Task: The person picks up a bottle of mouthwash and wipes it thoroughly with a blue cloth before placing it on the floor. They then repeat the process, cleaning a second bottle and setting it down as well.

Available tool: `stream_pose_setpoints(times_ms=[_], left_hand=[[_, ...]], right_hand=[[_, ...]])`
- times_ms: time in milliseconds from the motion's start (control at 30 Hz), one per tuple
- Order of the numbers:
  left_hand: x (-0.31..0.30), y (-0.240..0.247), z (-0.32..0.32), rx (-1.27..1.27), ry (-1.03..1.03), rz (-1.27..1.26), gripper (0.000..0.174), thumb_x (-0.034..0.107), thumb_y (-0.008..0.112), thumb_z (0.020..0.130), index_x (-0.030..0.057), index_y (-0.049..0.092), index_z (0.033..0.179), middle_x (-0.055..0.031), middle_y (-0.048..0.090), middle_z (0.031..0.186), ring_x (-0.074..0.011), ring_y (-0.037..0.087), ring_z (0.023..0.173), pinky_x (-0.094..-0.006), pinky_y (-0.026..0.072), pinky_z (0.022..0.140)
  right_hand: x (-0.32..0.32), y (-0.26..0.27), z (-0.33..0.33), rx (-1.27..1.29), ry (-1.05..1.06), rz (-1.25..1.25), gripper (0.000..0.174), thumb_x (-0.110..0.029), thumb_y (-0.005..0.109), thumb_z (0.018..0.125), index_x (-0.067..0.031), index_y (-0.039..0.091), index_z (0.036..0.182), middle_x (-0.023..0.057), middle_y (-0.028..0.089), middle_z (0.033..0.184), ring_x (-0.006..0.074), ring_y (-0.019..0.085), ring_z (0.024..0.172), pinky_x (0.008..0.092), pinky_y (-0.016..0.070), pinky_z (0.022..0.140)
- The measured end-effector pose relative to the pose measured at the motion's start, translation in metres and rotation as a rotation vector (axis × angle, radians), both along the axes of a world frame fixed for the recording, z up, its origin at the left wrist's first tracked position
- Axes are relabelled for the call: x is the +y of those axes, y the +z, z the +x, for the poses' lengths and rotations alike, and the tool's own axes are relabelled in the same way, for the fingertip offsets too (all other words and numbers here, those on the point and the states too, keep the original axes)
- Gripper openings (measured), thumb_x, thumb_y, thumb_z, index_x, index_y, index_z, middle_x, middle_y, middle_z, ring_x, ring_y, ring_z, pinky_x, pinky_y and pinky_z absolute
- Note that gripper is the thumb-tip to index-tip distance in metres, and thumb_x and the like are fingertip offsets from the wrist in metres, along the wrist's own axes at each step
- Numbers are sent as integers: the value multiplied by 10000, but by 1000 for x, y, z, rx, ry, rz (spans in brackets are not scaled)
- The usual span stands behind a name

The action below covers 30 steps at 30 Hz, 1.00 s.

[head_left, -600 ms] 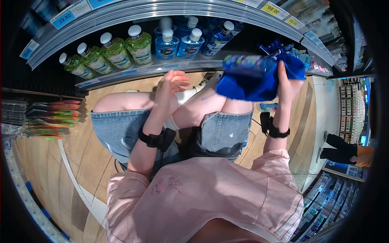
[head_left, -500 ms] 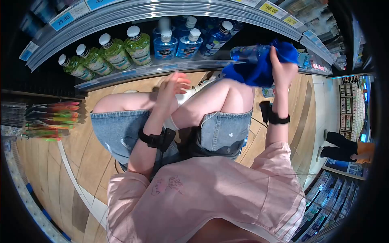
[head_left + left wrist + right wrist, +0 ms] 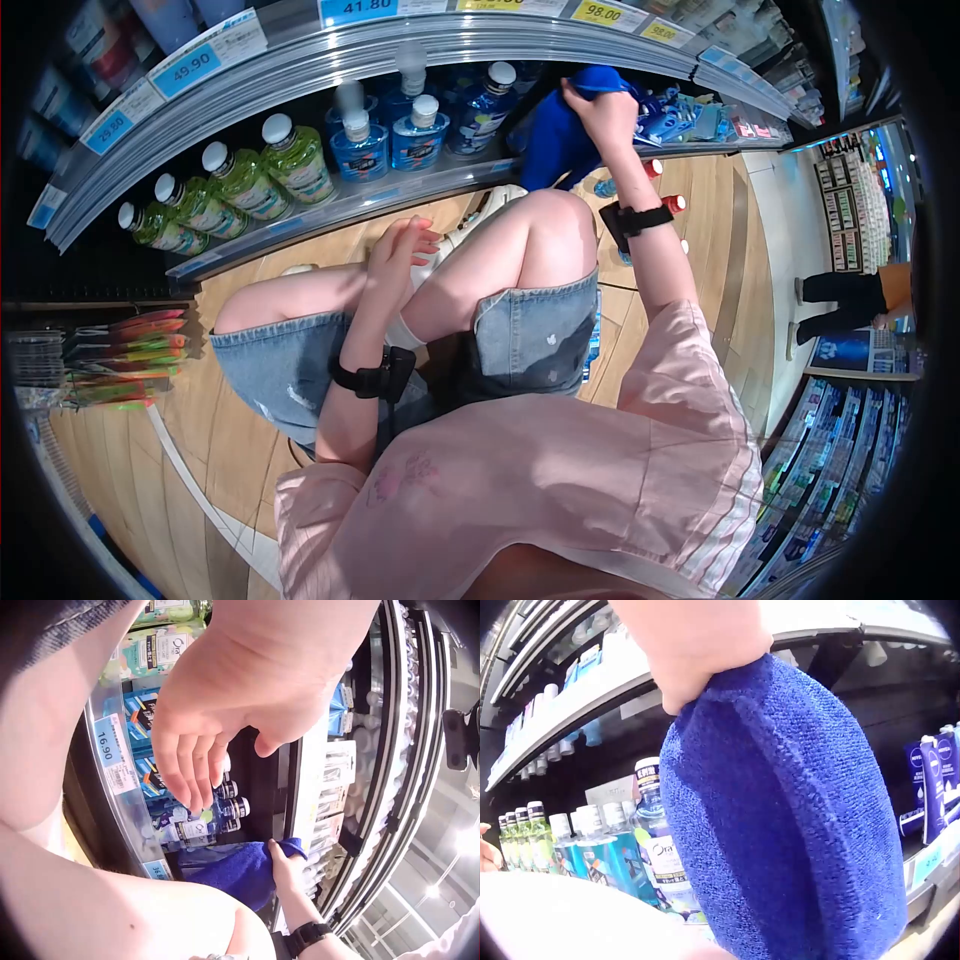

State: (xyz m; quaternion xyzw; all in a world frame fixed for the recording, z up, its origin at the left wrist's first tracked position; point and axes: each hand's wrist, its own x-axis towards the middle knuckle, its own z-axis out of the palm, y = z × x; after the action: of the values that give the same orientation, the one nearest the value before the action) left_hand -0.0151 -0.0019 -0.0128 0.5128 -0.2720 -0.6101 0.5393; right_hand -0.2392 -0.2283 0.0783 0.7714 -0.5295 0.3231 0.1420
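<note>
My right hand (image 3: 610,118) grips a blue cloth (image 3: 562,128) by its upper part, at the shelf front. In the right wrist view the cloth (image 3: 795,817) hangs in folds from the fingers. Beside it, in the left wrist view, a clear bluish bottle (image 3: 208,858) shows partly behind the cloth; the rest is hidden. Close to the cloth's left stands a dark blue mouthwash bottle (image 3: 482,112) with a white cap. My left hand (image 3: 398,252) hangs above the knee with loosely bent fingers, holding nothing.
Green bottles (image 3: 297,165) and light blue bottles (image 3: 418,138) line the low shelf. An upper shelf edge (image 3: 330,45) with price tags overhangs them. Red-capped bottles (image 3: 674,204) are on the floor by my right forearm. Colourful packs (image 3: 135,345) hang at left. Another person's legs (image 3: 835,300) show at right.
My right hand has carried the cloth forward and left to the shelf; the bottle seen with it earlier is now mostly covered. The head view has turned right. My left hand stays by the knee.
</note>
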Motion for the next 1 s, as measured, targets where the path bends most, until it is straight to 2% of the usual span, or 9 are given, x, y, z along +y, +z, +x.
stream_pose_setpoints(times_ms=[100,167,367,467,633,767,800,833,1000], left_hand=[[-1,-1,0,-22,-3,19,263,278,436,885,49,529,974,-73,600,860,-122,533,765,-245,405,674],[-2,-3,0,-42,-4,37,268,282,435,885,49,527,979,-70,599,860,-119,529,764,-243,405,671],[0,1,0,-25,-43,6,312,310,398,896,39,522,989,-69,600,867,-120,530,755,-238,410,669],[0,4,-1,16,-31,-8,339,324,378,901,30,523,989,-78,599,869,-124,541,748,-240,420,662],[-1,-2,-3,-58,-37,-1,358,324,355,909,16,523,986,-87,597,863,-137,555,757,-245,434,667],[-1,-3,-3,-80,-46,-9,360,321,344,914,15,520,985,-87,595,861,-140,556,759,-244,434,669],[-1,-2,-4,-83,-47,-9,361,322,344,915,15,519,986,-88,595,861,-140,555,758,-244,433,668],[-1,-1,-4,-88,-50,-10,362,323,344,915,14,518,986,-88,594,860,-139,554,757,-244,433,668],[-1,2,-4,-102,-63,5,380,347,350,909,13,514,988,-88,593,856,-144,550,758,-255,431,677]], right_hand=[[-9,-4,7,37,16,102,425,-465,635,663,-41,612,660,160,577,607,327,569,582,365,462,528],[-25,-14,7,51,90,18,446,-457,641,658,-13,602,630,168,564,572,328,565,563,372,461,519],[-32,-13,22,203,2,41,508,-492,627,636,-2,572,515,155,539,506,296,556,496,347,456,477],[-34,-20,24,203,-69,108,513,-501,625,636,-10,566,499,148,534,495,296,550,483,350,450,463],[-30,-23,22,163,-50,67,558,-539,604,648,-4,560,492,160,530,490,301,547,473,348,448,450],[-32,-23,16,105,-55,70,638,-596,568,662,33,577,556,192,547,535,350,558,533,376,463,504],[-29,-16,14,56,-71,119,625,-587,560,680,35,598,629,200,564,575,358,568,571,384,469,539],[-24,-8,11,31,-125,211,581,-556,558,703,22,614,704,205,575,607,360,579,614,386,473,562],[-13,-2,-21,-111,-93,168,382,-432,588,740,-59,628,816,185,588,645,353,577,644,367,453,560]])
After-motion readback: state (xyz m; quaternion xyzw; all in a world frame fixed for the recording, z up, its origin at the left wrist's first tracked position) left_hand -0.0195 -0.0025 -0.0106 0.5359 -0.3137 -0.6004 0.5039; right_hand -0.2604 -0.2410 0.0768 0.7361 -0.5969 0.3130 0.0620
